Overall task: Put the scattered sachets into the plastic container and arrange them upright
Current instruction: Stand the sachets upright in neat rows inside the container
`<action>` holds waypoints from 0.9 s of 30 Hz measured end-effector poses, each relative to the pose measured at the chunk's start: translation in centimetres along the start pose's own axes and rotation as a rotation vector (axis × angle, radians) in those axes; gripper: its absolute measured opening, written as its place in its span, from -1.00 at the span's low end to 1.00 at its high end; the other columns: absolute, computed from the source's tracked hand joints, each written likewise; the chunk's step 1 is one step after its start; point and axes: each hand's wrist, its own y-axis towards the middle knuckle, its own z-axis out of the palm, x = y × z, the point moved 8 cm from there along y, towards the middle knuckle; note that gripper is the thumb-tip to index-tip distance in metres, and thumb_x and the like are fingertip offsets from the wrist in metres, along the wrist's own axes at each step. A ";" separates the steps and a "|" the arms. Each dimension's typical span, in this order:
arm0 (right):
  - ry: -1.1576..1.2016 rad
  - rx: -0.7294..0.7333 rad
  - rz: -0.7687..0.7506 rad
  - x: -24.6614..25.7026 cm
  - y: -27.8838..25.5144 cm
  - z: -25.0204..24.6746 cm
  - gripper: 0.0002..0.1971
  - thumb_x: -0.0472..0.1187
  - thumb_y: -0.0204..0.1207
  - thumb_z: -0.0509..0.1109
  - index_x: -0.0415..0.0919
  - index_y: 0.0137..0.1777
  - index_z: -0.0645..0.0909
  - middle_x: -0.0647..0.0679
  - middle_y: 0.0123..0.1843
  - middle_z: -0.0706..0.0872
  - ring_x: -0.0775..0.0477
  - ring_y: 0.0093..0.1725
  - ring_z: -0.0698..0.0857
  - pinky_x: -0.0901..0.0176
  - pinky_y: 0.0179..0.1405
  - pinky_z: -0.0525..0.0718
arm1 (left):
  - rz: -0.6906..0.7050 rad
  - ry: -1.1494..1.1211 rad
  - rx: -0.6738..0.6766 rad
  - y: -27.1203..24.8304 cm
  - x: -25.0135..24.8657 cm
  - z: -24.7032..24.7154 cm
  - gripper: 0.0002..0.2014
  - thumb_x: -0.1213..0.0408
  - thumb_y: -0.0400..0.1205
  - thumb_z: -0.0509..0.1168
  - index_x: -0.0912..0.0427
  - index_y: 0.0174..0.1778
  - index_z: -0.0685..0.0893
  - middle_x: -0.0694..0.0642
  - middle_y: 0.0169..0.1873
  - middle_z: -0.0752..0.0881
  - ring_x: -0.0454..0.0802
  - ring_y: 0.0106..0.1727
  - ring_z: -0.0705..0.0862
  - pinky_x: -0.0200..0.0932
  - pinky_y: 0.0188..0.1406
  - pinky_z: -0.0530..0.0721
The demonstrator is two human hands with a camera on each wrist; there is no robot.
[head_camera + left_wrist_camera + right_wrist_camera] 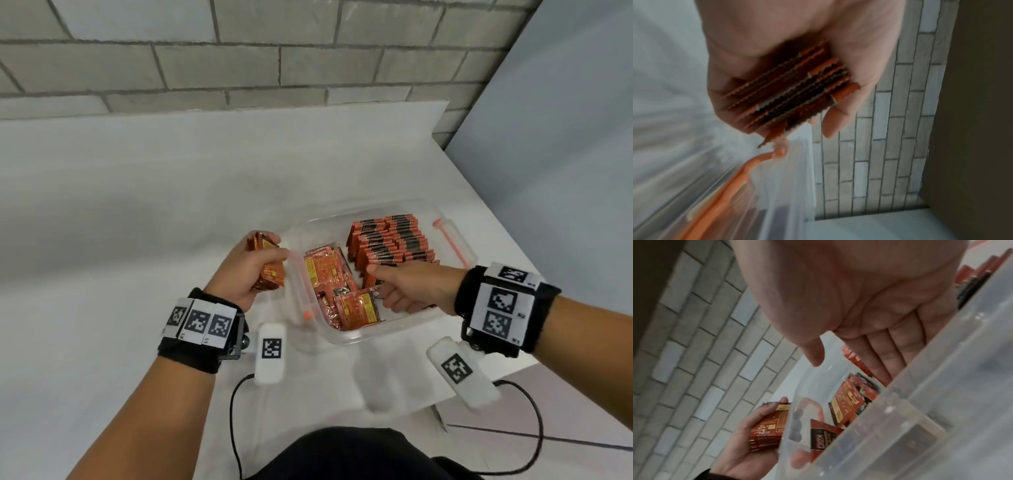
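1. In front of me is a white table (pixel 154 212) that stands against a grey brick wall (pixel 239 61); the clear plastic container (pixel 346 337) sits on it, a little to my right.

2. My left hand (pixel 245 274) is just outside the left wall of the container. Its fingers are curled around a small stack of sachets (pixel 795 87), with the edges lined up – a firm, narrow hold.

3. My right hand (pixel 407 286) is inside the container, above the loose sachets (pixel 337 284). In the wrist view the palm is open and the fingers are nearly straight. I cannot tell if the fingertips already touch a sachet, because the near wall hides them.

4. The loose sachets lie flat and crossed in the left part of the container, directly under my right fingers and towards my left hand. So the right hand is nearer to them.

5. The right and far part is filled with upright rows of sachets (pixel 390 240) – their long line runs away from me.

6. I think the next move is to pick a flat sachet and turn it on its edge.
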 end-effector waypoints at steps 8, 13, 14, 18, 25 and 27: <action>-0.083 0.013 0.069 0.4 0.7 1.9 -0.17 0.42 0.53 0.03 -0.24 0.56 0.33 -0.23 0.41 0.57 -0.15 0.29 0.62 0.02 0.36 0.56 | -0.030 0.043 0.008 0.3 1.3 0.6 -0.75 0.54 0.54 0.36 0.08 -0.05 0.59 0.08 -0.37 0.63 -0.06 -0.46 0.67 -0.15 -0.42 0.61; -0.094 0.064 0.057 1.0 0.8 2.9 -0.21 0.39 0.56 0.01 -0.20 0.59 0.30 -0.20 0.45 0.56 -0.15 0.36 0.60 -0.04 0.41 0.50 | -0.031 0.046 0.002 0.3 1.4 0.5 -0.75 0.53 0.53 0.37 0.07 -0.06 0.61 0.10 -0.33 0.64 0.00 -0.39 0.66 -0.10 -0.33 0.60; -0.082 0.070 0.046 1.2 0.9 3.1 -0.22 0.37 0.58 0.02 -0.21 0.58 0.31 -0.18 0.46 0.56 -0.13 0.36 0.60 -0.03 0.40 0.50 | -0.032 0.044 0.001 0.3 1.5 0.5 -0.75 0.53 0.54 0.37 0.07 -0.06 0.61 0.10 -0.33 0.64 0.00 -0.38 0.66 -0.09 -0.32 0.60; -0.058 0.073 -0.001 1.6 1.2 3.4 -0.26 0.33 0.59 0.07 -0.24 0.54 0.36 -0.16 0.43 0.59 -0.09 0.30 0.63 0.00 0.33 0.57 | -0.036 0.038 0.003 0.3 1.6 0.4 -0.75 0.52 0.53 0.37 0.06 -0.06 0.61 0.09 -0.34 0.65 0.02 -0.36 0.66 -0.09 -0.32 0.60; -0.118 0.081 -0.056 1.7 1.9 3.7 -0.25 0.32 0.58 0.09 -0.27 0.54 0.36 -0.16 0.45 0.56 -0.08 0.30 0.64 0.01 0.30 0.62 | -0.041 0.032 0.000 0.2 1.6 0.5 -0.76 0.52 0.54 0.38 0.06 -0.06 0.61 0.10 -0.30 0.66 0.02 -0.35 0.67 -0.10 -0.34 0.61; -0.139 0.098 -0.077 1.8 2.0 3.8 -0.25 0.33 0.58 0.09 -0.26 0.54 0.37 -0.15 0.46 0.56 -0.07 0.30 0.64 0.03 0.29 0.61 | -0.035 0.037 -0.009 -0.1 1.3 0.5 -0.75 0.54 0.54 0.36 0.08 -0.03 0.60 0.13 -0.29 0.62 0.03 -0.36 0.64 -0.11 -0.36 0.61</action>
